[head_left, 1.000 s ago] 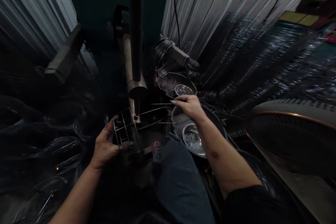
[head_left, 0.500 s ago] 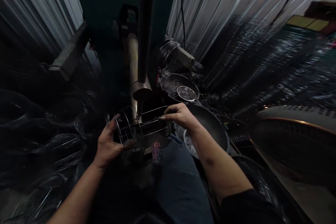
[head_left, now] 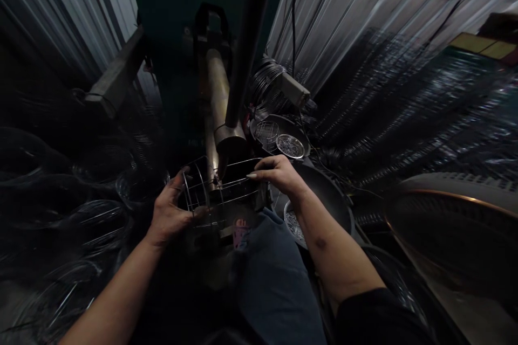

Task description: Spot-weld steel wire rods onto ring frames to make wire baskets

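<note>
Two bare hands work on one wire frame [head_left: 222,194], held sideways in front of the knee, close beneath the end of one thick brass-coloured cylinder [head_left: 230,139]; contact with the slimmer bar below is too dark to tell. On the right stand two dark basins, a far basin [head_left: 293,126] and a near basin [head_left: 329,188], each carrying one small bowl of metal bits, while one coil of wire [head_left: 263,83] hangs beyond. The left hand [head_left: 172,210] comes up from the lower left, its thumb and fingers spread around the frame's ringed end, gripping it. The right hand [head_left: 279,175] reaches over the near basin, forearm slanting in from the lower right, wrist bent, fingers pinching a thin wire [head_left: 237,180] along the frame's other end.
</note>
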